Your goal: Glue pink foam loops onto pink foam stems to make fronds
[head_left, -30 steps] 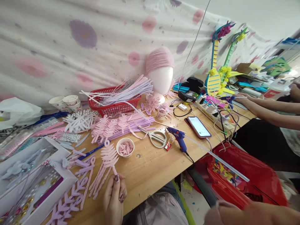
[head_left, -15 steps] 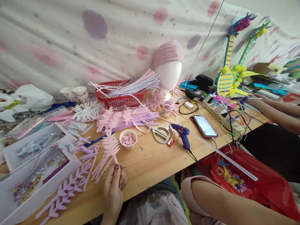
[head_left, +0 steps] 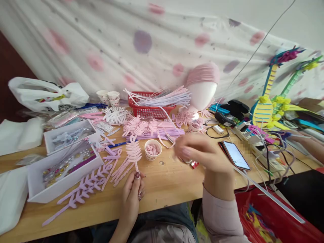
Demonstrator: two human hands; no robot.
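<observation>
My left hand [head_left: 133, 189], closed at the front of the table, pinches the twisted stem of a pink chenille-stem leaf sprig [head_left: 133, 152]. The sprig points away from me, its loops spread to both sides. Twisted pink stems [head_left: 120, 172] lie just left of it. To its right stands a paper cup [head_left: 153, 156] with short pink pieces inside. My right hand [head_left: 202, 152] is raised over the table, fingers curled and smeared by motion; whether it holds anything I cannot make out. It covers most of the scissors and hides the glue gun's body, while a long clear glue stick [head_left: 273, 197] shows beyond my wrist.
Purple leaf sprigs [head_left: 86, 187] and white boxes of beads [head_left: 62, 182] lie left. Behind are a red basket [head_left: 152, 112] of chenille stems and a mannequin head [head_left: 202, 94]. A phone [head_left: 236, 155], a power strip [head_left: 272, 160] and cables lie right, near another person's arm [head_left: 306, 140].
My right arm has risen from the lower right, bringing the hand over the scissors and glue gun. My left hand still grips the pink sprig. The view has turned left.
</observation>
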